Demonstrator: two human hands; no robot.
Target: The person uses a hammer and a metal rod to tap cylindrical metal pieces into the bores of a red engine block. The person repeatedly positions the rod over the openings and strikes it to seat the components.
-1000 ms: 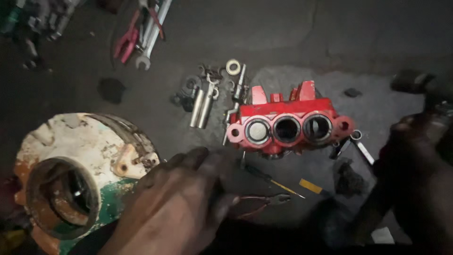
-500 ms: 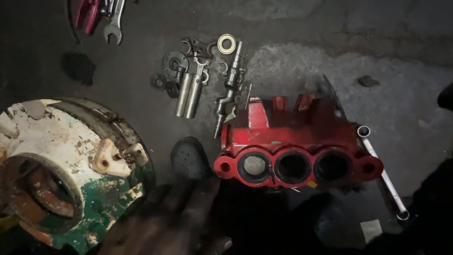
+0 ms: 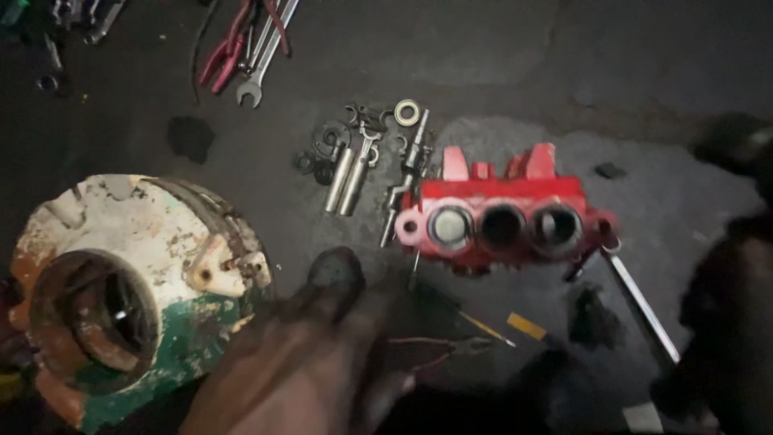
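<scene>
Where left hand (image 3: 314,362) hovers | bare floor before red caliper (image 3: 503,221) (hub (image 3: 129,290) beside)

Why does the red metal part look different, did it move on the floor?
No. The red metal part still lies just right of the loose pins, like before; only the camera shifted.

Off to my left a worn round hub (image 3: 129,298), white, rust-orange and green, is sitting on the dark floor (image 3: 499,56). Up ahead, red-handled pliers (image 3: 221,48) and a spanner (image 3: 258,68) are lying together. Nearer the middle, two steel pins (image 3: 348,179), a washer (image 3: 407,111) and small black clips (image 3: 322,153) are lying scattered. A long metal rod (image 3: 640,302) is angling away on my right.
</scene>
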